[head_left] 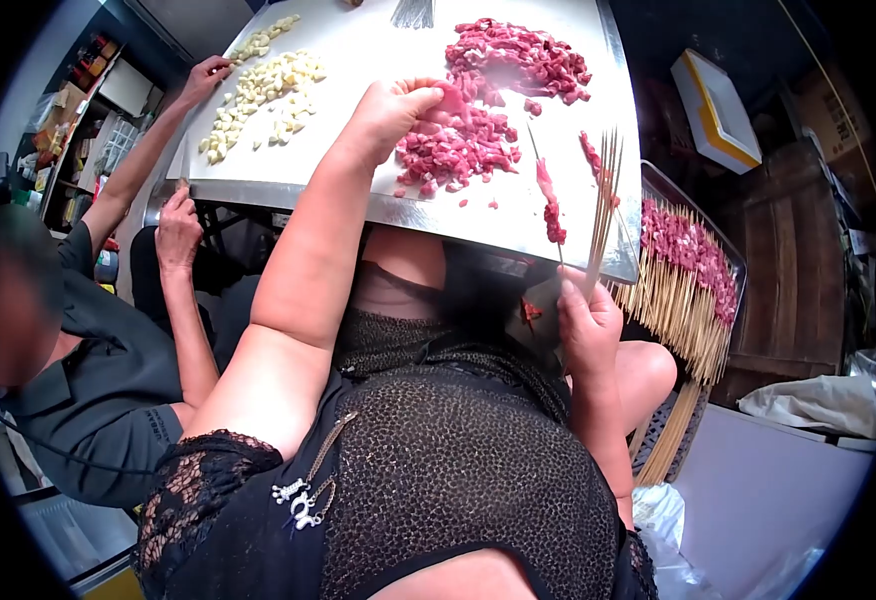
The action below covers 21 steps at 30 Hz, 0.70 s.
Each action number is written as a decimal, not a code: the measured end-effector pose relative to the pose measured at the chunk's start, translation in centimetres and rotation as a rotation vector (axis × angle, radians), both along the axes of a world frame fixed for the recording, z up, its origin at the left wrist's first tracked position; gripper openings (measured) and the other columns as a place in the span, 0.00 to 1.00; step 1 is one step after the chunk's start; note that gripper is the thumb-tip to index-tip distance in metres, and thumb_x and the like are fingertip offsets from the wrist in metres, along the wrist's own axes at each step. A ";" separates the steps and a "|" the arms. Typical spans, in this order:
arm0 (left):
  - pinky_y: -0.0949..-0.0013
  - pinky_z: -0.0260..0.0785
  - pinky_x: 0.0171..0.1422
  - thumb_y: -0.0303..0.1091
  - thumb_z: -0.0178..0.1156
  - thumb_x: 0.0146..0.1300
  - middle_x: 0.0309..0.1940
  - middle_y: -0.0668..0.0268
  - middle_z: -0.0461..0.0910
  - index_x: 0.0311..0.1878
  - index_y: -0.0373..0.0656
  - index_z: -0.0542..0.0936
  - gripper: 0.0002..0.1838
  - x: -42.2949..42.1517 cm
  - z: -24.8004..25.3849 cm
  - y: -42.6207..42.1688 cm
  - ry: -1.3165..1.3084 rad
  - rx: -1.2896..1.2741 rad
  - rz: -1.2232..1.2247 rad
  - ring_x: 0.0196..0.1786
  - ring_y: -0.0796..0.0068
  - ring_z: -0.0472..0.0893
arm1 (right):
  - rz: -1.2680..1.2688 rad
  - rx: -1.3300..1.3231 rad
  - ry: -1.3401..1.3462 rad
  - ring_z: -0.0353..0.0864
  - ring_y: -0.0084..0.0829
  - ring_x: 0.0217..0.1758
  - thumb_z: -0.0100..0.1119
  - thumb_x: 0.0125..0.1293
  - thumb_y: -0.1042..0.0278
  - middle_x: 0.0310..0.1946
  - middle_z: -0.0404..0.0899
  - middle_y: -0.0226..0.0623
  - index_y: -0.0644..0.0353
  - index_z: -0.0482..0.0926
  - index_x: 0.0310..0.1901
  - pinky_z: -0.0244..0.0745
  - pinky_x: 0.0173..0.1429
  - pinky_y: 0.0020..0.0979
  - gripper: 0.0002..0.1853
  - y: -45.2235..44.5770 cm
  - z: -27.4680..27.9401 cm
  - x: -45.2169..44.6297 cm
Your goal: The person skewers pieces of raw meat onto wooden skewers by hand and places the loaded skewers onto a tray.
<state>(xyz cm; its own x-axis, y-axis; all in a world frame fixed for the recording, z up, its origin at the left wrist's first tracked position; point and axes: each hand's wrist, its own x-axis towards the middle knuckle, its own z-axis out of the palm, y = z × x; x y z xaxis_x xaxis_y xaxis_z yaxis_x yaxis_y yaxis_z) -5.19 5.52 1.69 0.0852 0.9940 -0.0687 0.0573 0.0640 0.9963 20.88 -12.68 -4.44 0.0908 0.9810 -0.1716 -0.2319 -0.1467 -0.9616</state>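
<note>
Around 1 o'clock, over table (368, 40), part-loaded skewer (548, 198): tip aimed between 11 and 12, base in our right hand (590, 325), which also grips bare skewers (606, 190). Our left hand (390, 115), toward skewer's 10 o'clock, pinches meat slice (447, 103) by meat pile (463, 152). Right hand nearer; whether skewer touches table, we cannot tell.
</note>
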 end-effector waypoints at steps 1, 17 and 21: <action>0.82 0.71 0.33 0.28 0.56 0.61 0.33 0.65 0.82 0.43 0.36 0.79 0.10 0.3 0.0 -0.3 -0.110 -0.028 -0.004 0.31 0.84 0.79 | -0.002 -0.013 -0.006 0.62 0.12 0.18 0.52 0.66 0.74 0.19 0.69 0.24 0.68 0.76 0.46 0.57 0.22 0.15 0.10 0.0 0.1 -0.1; 0.78 0.75 0.36 0.30 0.49 0.65 0.38 0.59 0.80 0.55 0.38 0.73 0.16 1.0 -3.4 1.3 0.125 0.259 0.006 0.35 0.74 0.81 | -0.074 0.002 0.031 0.59 0.10 0.16 0.50 0.67 0.74 0.18 0.65 0.20 0.67 0.75 0.47 0.54 0.20 0.15 0.10 -0.7 0.0 0.7; 0.66 0.72 0.47 0.34 0.56 0.60 0.37 0.56 0.80 0.46 0.43 0.80 0.13 2.8 -1.7 0.8 0.889 0.630 0.100 0.40 0.63 0.80 | -0.097 0.035 -0.018 0.57 0.08 0.16 0.50 0.67 0.74 0.19 0.65 0.18 0.67 0.75 0.48 0.51 0.19 0.14 0.11 -0.8 -0.6 1.5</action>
